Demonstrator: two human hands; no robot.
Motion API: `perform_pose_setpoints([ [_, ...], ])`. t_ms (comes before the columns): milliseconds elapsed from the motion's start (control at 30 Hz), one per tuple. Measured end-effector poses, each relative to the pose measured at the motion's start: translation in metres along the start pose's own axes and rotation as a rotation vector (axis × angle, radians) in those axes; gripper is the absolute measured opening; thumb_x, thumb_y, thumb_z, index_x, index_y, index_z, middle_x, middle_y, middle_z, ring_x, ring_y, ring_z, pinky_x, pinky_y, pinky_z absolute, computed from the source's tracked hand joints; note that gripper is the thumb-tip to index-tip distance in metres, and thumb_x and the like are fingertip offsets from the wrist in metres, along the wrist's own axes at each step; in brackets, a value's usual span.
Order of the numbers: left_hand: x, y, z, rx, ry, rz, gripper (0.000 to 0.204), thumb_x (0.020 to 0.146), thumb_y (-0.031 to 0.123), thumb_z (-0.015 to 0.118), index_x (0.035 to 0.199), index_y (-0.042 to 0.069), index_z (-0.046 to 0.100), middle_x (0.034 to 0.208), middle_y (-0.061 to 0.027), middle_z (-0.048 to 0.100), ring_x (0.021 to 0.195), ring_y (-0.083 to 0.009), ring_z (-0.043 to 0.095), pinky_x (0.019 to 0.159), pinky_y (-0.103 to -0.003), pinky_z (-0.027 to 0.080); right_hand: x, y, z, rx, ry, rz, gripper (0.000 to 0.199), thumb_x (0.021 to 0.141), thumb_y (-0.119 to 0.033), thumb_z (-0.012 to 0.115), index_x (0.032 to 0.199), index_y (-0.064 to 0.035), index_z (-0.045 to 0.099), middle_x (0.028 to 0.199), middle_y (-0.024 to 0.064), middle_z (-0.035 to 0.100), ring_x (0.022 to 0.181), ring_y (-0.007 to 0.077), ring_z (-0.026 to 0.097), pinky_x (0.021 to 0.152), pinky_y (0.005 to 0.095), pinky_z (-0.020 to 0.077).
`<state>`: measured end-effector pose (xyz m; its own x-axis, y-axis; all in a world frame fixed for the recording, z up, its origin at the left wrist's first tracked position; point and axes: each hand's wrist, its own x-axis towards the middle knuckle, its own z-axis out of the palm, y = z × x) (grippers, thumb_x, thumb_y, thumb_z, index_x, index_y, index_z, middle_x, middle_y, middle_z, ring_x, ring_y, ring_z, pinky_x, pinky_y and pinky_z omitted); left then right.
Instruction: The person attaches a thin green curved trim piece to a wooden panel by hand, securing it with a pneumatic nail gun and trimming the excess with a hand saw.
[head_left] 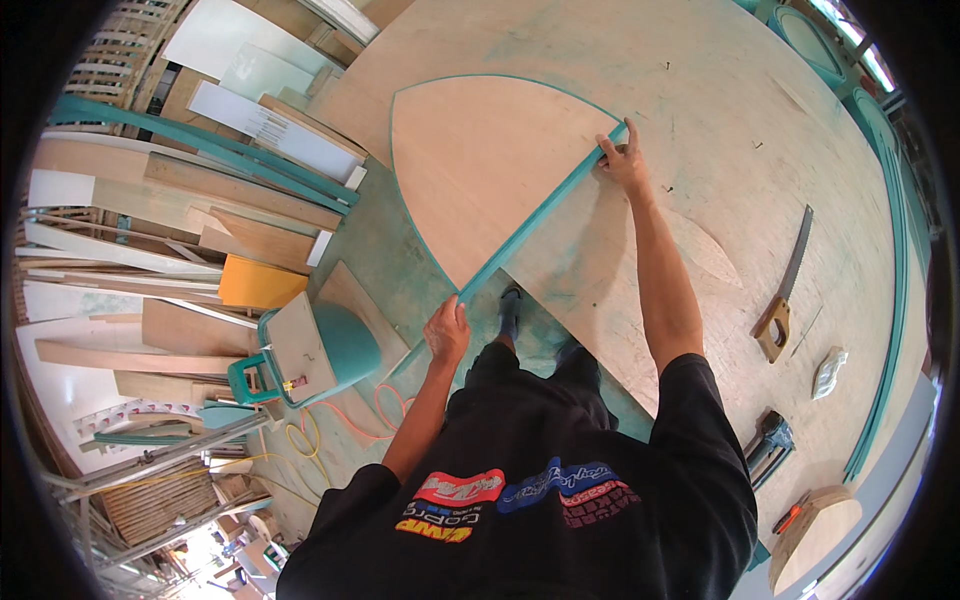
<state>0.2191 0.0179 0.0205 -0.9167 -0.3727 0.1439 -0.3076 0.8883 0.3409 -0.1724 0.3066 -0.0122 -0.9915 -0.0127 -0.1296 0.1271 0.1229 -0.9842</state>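
Note:
A pale plywood panel point(500, 165) with curved sides and teal edges extends from the worktable over its near left edge. Along its straight side, facing me, runs a teal strip point(545, 215). My left hand point(448, 330) is closed around the strip at the panel's lower corner, and a thin teal length shows past that hand. At the far right corner, my right hand point(625, 165) pinches the strip's other end, with one finger stretched along the tip. Whether the strip is fixed to the panel or only lies against it, I cannot tell.
On the table point(720, 330) lie a handsaw point(790, 285), a clear plastic packet point(829, 372), a black nail-gun-like tool point(770, 447) and long teal strips point(895, 300). Left of me stand a teal stool point(255, 378), a teal bucket-like thing point(345, 345) and stacked boards point(190, 200). An orange hose point(385, 415) crosses the floor.

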Motion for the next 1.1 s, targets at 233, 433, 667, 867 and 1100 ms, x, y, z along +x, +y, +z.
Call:
perform_pose_setpoints([
  [233,0.002,0.008,0.002,0.043,-0.019,-0.072,0.024,0.094,0.018,0.068,0.115,0.007,0.064,0.098,-0.0177,0.072,0.085,-0.0417,0.069,0.071,-0.051,0.053,0.003,-0.003,0.002,-0.043,-0.028,0.023,0.090,0.090,-0.042,0.075,0.156,-0.0058,0.025,0.087,0.0150,0.072,0.067,0.0198,0.070,0.066,0.0344,0.0560],
  [433,0.010,0.004,0.005,0.004,-0.083,-0.120,0.017,0.091,0.018,0.070,0.103,0.008,0.064,0.092,-0.0175,0.070,0.084,-0.0425,0.067,0.070,-0.053,0.050,0.013,-0.005,0.006,-0.154,-0.006,0.053,0.090,0.091,-0.041,0.072,0.156,-0.0040,0.021,0.094,0.0188,0.073,0.073,0.0263,0.073,0.071,0.0387,0.0577],
  [667,-0.014,-0.002,-0.012,-0.155,-0.257,0.065,0.016,0.087,0.013,0.069,0.101,0.008,0.063,0.097,-0.0188,0.070,0.094,-0.0426,0.067,0.076,-0.051,0.051,-0.035,0.020,-0.040,0.094,0.024,0.108,0.078,0.094,-0.019,0.072,0.156,-0.0077,0.027,0.099,0.0175,0.068,0.074,0.0218,0.070,0.061,0.0348,0.0591],
  [867,-0.064,-0.010,-0.004,-0.422,-0.374,-0.052,0.038,0.087,0.009,0.065,0.124,0.002,0.060,0.109,-0.0218,0.068,0.101,-0.0413,0.067,0.088,-0.048,0.052,-0.181,0.000,-0.116,0.306,0.060,0.140,0.081,0.096,-0.018,0.071,0.161,-0.0075,0.025,0.098,0.0130,0.069,0.080,0.0188,0.070,0.065,0.0321,0.0589],
  [1100,-0.058,-0.004,0.008,-0.338,-0.528,0.175,0.031,0.100,0.019,0.057,0.121,-0.003,0.065,0.111,-0.0243,0.066,0.105,-0.0445,0.063,0.090,-0.049,0.050,-0.306,0.015,-0.256,0.106,0.607,0.221,0.046,0.098,-0.020,0.068,0.138,-0.0004,0.059,0.094,0.0105,0.072,0.077,0.0156,0.070,0.063,0.0294,0.0564],
])
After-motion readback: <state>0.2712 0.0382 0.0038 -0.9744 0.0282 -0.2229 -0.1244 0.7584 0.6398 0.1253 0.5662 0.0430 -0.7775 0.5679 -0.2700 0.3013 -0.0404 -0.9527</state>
